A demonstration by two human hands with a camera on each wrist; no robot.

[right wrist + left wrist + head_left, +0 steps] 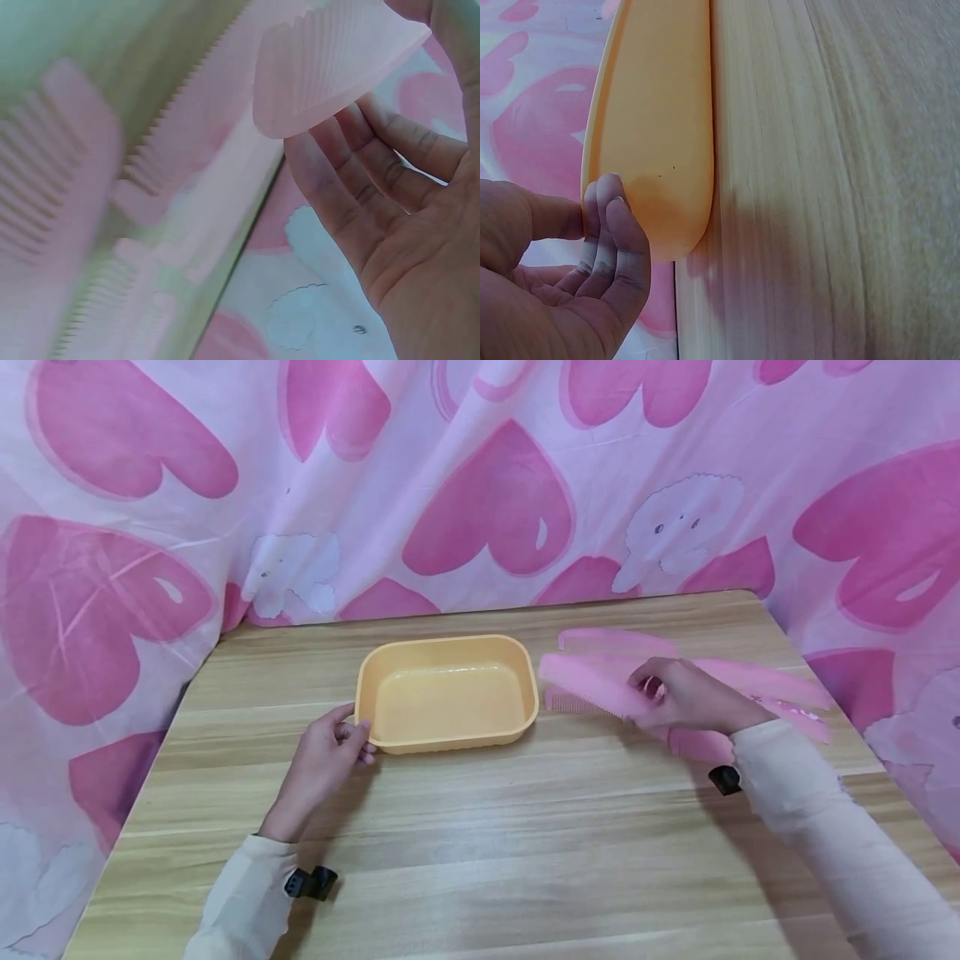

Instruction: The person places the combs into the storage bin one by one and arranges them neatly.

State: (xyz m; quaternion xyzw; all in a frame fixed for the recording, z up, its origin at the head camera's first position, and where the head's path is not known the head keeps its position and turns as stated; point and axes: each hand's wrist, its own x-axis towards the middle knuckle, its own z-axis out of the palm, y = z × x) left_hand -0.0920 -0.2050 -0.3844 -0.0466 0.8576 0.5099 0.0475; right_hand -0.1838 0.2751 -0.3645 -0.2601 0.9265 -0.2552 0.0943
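Note:
A shallow yellow plastic tray (450,746) with rounded corners stands on the wooden table. My left hand (322,756) pinches its front left corner, thumb at the rim and fingers against the outer wall; the left wrist view shows this grip on the tray (656,97) close up. To the right of the tray, my right hand (686,693) holds a pink comb (592,682) by one end, its teeth facing down toward the table. In the right wrist view the held comb (345,75) lies between thumb and fingertips, above other pink combs (202,127).
Several more pink combs lie around and under the right hand, including one at the back (615,639), one at the right (772,681) and one in front (701,745). A heart-patterned pink cloth (487,502) hangs behind the wooden table (480,860) and along its sides.

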